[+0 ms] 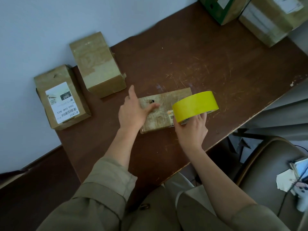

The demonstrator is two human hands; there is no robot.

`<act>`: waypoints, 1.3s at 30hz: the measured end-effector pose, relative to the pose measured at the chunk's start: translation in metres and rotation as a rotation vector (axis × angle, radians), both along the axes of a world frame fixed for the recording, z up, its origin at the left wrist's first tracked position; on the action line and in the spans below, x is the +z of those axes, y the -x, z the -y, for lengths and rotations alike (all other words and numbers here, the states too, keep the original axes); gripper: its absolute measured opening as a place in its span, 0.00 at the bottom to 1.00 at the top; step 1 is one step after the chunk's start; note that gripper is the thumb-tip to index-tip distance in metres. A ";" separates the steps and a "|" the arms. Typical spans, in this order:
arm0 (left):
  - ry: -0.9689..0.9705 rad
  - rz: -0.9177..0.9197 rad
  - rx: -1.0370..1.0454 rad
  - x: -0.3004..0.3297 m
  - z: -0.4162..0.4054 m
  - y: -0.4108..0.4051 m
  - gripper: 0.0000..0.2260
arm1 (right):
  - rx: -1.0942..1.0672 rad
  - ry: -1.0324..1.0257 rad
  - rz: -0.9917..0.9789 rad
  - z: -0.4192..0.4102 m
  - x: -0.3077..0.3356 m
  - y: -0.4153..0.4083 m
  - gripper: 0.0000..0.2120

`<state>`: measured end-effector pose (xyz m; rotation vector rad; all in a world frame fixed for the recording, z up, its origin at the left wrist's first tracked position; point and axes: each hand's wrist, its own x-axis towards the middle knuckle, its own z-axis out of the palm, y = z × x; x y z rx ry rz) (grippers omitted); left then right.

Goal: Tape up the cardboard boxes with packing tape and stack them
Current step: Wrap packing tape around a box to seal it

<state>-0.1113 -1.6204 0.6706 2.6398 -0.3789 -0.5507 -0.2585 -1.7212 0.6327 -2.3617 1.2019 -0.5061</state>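
My left hand (133, 112) lies with fingers straight on the flat cardboard box (166, 109) at the middle of the brown worktop (216, 64). My right hand (193, 130) has its grip clamped on the yellow tape roll (195, 105), held over the box's right end. Two boxes (98, 64) stand to the left by the wall.

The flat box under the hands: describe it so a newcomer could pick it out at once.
Start at the brown table. Near its front edge lies the flat box, with the left hand over its left end and the right hand holding a yellow tape roll above its right end. Unlike the taller boxes by the wall, it lies low.
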 end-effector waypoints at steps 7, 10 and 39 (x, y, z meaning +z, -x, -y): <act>-0.060 0.115 0.178 -0.010 0.028 0.049 0.56 | -0.006 0.054 0.018 -0.001 0.000 -0.003 0.12; -0.149 0.105 0.115 -0.013 0.029 0.046 0.51 | -0.017 0.063 0.006 -0.001 0.001 -0.002 0.13; -0.026 0.148 0.183 -0.014 0.025 0.033 0.27 | -0.072 -0.474 0.561 0.037 0.043 0.003 0.48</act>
